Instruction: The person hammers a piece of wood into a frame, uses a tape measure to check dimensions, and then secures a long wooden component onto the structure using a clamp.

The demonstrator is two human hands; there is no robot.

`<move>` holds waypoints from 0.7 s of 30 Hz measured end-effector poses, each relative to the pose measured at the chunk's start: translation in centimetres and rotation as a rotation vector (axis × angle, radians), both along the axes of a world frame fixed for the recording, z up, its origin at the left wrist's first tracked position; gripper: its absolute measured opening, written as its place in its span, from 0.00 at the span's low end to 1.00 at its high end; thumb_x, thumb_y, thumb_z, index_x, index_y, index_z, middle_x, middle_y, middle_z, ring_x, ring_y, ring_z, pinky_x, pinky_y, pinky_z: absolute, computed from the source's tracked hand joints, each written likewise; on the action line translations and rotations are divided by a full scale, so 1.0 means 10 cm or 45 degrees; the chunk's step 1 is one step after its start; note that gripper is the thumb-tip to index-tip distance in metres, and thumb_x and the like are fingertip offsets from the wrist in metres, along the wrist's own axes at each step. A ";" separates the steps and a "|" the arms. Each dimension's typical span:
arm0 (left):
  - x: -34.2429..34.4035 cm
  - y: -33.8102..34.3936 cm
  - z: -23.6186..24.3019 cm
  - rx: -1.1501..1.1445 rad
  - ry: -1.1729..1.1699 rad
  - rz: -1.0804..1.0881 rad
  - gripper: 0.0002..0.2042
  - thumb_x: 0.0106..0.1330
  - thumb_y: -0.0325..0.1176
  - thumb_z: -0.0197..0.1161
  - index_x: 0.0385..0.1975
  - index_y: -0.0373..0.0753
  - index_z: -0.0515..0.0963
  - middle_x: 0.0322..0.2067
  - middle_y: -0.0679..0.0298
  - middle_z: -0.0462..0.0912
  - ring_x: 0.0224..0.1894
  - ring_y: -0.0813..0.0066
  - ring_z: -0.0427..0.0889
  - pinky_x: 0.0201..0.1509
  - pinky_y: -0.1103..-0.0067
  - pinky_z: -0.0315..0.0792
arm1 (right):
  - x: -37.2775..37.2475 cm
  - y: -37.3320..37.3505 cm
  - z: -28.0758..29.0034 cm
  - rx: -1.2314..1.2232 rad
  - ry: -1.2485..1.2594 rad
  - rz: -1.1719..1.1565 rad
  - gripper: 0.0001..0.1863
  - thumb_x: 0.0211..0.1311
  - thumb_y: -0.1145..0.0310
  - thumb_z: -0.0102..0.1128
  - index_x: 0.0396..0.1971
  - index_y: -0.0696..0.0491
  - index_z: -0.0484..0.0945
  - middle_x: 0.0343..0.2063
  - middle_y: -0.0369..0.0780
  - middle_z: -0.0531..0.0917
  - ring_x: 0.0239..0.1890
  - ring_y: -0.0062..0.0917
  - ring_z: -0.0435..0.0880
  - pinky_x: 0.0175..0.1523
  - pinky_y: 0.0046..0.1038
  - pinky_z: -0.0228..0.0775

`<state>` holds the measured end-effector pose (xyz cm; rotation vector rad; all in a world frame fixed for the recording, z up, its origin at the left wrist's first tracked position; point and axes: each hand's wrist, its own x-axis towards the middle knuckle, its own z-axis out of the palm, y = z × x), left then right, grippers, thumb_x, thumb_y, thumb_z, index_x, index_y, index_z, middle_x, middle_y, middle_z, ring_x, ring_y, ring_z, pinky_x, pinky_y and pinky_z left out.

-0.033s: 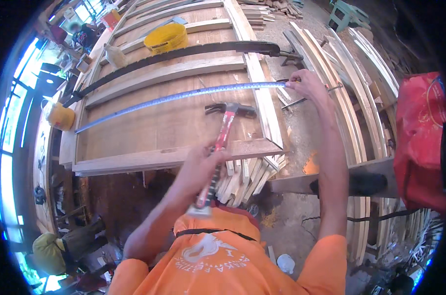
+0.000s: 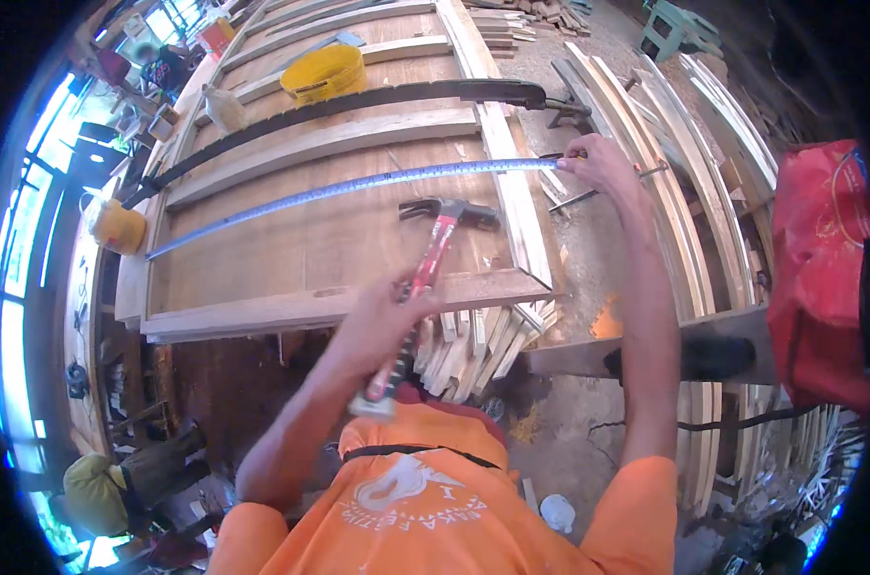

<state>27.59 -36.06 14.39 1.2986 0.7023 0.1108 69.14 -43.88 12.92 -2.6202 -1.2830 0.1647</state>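
My left hand [image 2: 387, 321] is closed around the red and black handle of a claw hammer [image 2: 449, 209], slightly blurred, with the hammer head over the wooden frame panel [image 2: 291, 306]. A pale, blurred end sticks out below my fist. My right hand [image 2: 598, 163], beyond the panel's right edge, grips the right end of a tape measure [image 2: 358, 183]. The blade stretches across the panel to its left edge; whatever my right fingers cover is hidden. Behind the tape, a long dark bar clamp [image 2: 358, 103] spans the panel.
A yellow tub [image 2: 325, 79] and a white bottle [image 2: 224, 108] stand on the panel. Another yellow container [image 2: 119, 228] is at its left edge. Long timber strips [image 2: 646, 182] lie to the right, beside a red bag [image 2: 823, 268]. Offcuts [image 2: 488, 350] lie below the near corner.
My left hand has shifted slightly left, and the lower end of the hammer's handle has swung left with it. My right hand and the tape measure stay where they were.
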 end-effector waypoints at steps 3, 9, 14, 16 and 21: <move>-0.19 0.33 -0.09 0.451 0.303 -0.179 0.22 0.74 0.34 0.61 0.65 0.32 0.74 0.38 0.60 0.86 0.32 0.76 0.84 0.37 0.77 0.78 | 0.08 -0.02 -0.04 0.077 -0.061 0.117 0.20 0.57 0.51 0.75 0.40 0.51 0.90 0.35 0.47 0.89 0.42 0.43 0.89 0.49 0.44 0.79; -0.43 0.68 -0.28 1.419 0.337 -0.432 0.19 0.70 0.39 0.63 0.55 0.33 0.80 0.46 0.44 0.84 0.49 0.44 0.84 0.56 0.57 0.76 | 0.21 -0.07 -0.13 0.229 0.214 0.294 0.19 0.60 0.55 0.71 0.38 0.58 0.87 0.30 0.47 0.86 0.35 0.38 0.86 0.45 0.38 0.75; -0.51 0.77 -0.42 1.398 0.368 -0.285 0.16 0.67 0.36 0.63 0.48 0.32 0.80 0.40 0.42 0.81 0.49 0.40 0.81 0.56 0.53 0.74 | 0.36 -0.07 -0.28 0.259 0.020 0.261 0.17 0.63 0.61 0.69 0.40 0.61 0.85 0.33 0.48 0.88 0.38 0.36 0.87 0.48 0.36 0.76; -0.54 0.80 -0.42 1.429 0.247 -0.282 0.16 0.66 0.36 0.63 0.48 0.32 0.80 0.41 0.43 0.80 0.50 0.41 0.81 0.56 0.53 0.74 | 0.40 -0.07 -0.28 0.241 0.054 0.266 0.18 0.64 0.60 0.69 0.40 0.62 0.85 0.32 0.47 0.87 0.37 0.34 0.87 0.49 0.35 0.76; -0.40 0.89 -0.16 1.437 -0.102 -0.134 0.15 0.64 0.33 0.66 0.46 0.30 0.81 0.44 0.43 0.84 0.48 0.46 0.84 0.52 0.57 0.76 | 0.29 -0.05 -0.13 0.028 0.156 0.125 0.20 0.66 0.54 0.69 0.42 0.58 0.88 0.36 0.48 0.90 0.41 0.35 0.88 0.51 0.38 0.76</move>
